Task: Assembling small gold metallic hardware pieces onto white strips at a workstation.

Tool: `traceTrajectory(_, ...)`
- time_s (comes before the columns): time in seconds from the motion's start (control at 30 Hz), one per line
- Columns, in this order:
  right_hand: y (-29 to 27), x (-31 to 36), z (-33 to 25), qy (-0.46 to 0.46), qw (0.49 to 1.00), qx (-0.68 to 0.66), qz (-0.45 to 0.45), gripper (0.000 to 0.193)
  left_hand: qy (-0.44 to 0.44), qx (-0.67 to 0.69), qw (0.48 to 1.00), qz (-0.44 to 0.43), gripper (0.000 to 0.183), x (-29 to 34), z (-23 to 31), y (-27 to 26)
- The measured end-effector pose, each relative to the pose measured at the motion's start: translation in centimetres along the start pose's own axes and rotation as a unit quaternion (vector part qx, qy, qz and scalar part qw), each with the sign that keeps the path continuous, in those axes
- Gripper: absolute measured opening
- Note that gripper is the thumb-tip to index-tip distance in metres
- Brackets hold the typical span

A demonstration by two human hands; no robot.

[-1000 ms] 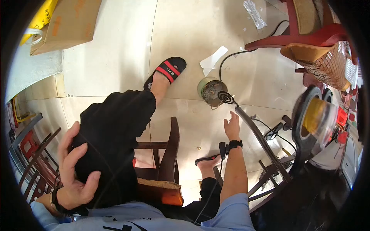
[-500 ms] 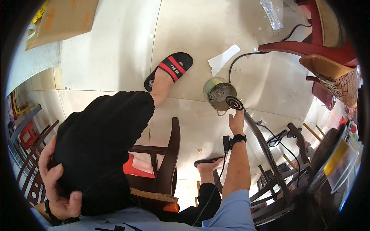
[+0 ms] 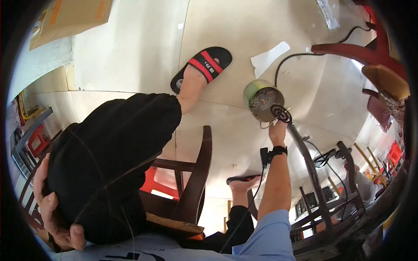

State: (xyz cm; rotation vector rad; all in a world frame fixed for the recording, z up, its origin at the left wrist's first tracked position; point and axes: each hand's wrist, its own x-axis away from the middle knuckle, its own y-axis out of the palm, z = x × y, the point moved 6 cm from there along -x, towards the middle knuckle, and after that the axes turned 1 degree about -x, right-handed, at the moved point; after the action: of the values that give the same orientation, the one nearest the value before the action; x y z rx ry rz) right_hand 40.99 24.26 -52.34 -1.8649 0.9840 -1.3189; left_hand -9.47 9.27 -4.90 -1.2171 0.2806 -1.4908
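A dark mosquito coil (image 3: 283,114) is in the fingers of my right hand (image 3: 278,132), which reaches down toward the floor. The coil overlaps the near right rim of a green and tan pot (image 3: 253,95); I cannot tell whether they touch. Grey ash and debris (image 3: 266,100) lie inside the pot, and a thin loop handle shows on its near side. My left hand (image 3: 58,222) lies with fingers apart on my bent knee, over black trousers (image 3: 113,165), holding nothing.
A dark wooden chair (image 3: 198,174) stands below my knee, another with curved rails (image 3: 315,187) to my right. A black cable (image 3: 300,55) runs past the pot toward a red chair leg (image 3: 344,50). White paper (image 3: 270,57) lies beyond the pot, a cardboard box (image 3: 72,21) far left.
The whole view has shifted, so the floor things sit farther right. My right hand and the coil remain at the pot's near rim, and my left hand stays on the knee.
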Motion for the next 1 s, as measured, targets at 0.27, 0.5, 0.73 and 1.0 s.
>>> traceTrajectory(0.27, 0.1, -0.9, -0.4, -0.002, 0.998, 0.054, 0.021, 0.052, 0.032, -0.053, 0.998, 0.02, 0.057, -0.1, 0.8, -0.5)
traceTrajectory(0.5, 0.3, -0.6, 1.2, -0.015, 0.993, 0.119, 0.009, 0.05, 0.069, -0.002, 0.996, 0.058, 0.063, 0.0, 0.0, -0.5)
traceTrajectory(0.73, 2.1, 2.3, -0.1, 0.042, 0.999, 0.01, -0.028, 0.048, 0.076, 0.03, 0.994, 0.067, 0.063, -0.2, 0.2, -0.3)
traceTrajectory(1.0, 7.6, 4.2, 1.4, 0.152, 0.983, -0.101, -0.02, 0.033, 0.055, 0.019, 0.996, 0.064, 0.061, 0.0, 1.1, -0.7)
